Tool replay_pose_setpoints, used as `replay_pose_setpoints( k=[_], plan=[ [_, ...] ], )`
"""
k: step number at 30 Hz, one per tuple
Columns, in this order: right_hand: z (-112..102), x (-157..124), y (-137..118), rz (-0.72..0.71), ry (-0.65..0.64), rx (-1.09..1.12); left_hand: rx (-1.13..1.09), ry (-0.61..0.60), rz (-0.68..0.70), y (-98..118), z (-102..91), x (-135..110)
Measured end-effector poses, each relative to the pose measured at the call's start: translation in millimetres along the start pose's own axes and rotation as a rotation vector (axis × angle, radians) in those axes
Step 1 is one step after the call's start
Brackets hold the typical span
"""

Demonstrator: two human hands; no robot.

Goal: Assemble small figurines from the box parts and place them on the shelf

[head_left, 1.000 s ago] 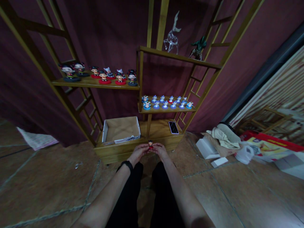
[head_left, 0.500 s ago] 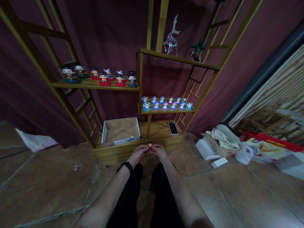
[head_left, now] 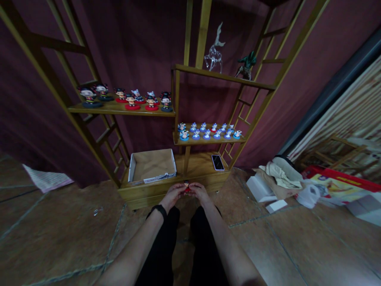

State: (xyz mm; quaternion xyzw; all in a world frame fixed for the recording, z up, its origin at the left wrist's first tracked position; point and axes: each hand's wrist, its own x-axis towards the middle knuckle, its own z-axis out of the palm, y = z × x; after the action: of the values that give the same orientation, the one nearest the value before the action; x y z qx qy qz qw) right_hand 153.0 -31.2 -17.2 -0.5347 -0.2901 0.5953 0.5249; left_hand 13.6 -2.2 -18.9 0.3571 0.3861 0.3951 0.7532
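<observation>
A tall wooden display rack (head_left: 205,24) is standing against a dark red curtain, its low base resting on the tiled floor (head_left: 59,230). Off to the right, a heap of things is lying on the tiles: a flat red package (head_left: 336,182) whose print is too blurred to read, a crumpled beige cloth (head_left: 279,172) and some white boxes (head_left: 258,186).

On the base of the rack an open cardboard box (head_left: 132,166) is sitting left of the centre post, showing only its bare brown bottom. A strip of dark lettering is running along its front edge, too small to make out. A row of big-headed figurines (head_left: 131,99) on red and dark bases is lining the left shelf, and two rows of smaller blue-based figurines (head_left: 208,131) are filling the middle shelf. A clear glass deer (head_left: 214,53) and a dark green figure (head_left: 246,65) are standing on the top shelf. A phone (head_left: 218,162) is lying face up on the base, right of the post.

The person is squatting in front, both forearms reaching straight ahead between the knees, a black band (head_left: 160,209) circling the left wrist. The left hand (head_left: 172,195) and right hand (head_left: 200,194) are meeting fingertip to fingertip, pinching a tiny red-based figurine (head_left: 186,185) between them. It is standing upright at the front edge of the rack's base, just right of the cardboard box.
</observation>
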Motion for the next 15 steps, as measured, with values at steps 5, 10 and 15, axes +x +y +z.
replay_pose_setpoints(
  k=[5,10,15],
  plan=[
    [4,0,3,-0.005,-0.016,0.026,0.001,0.012,0.009,2,1.3,-3],
    [9,0,3,0.007,-0.008,0.037,-0.018,0.029,0.012,3,-0.3,-4],
    [12,-1,1,0.003,-0.023,0.061,-0.046,0.037,0.006,1,-4.7,-1]
  ],
)
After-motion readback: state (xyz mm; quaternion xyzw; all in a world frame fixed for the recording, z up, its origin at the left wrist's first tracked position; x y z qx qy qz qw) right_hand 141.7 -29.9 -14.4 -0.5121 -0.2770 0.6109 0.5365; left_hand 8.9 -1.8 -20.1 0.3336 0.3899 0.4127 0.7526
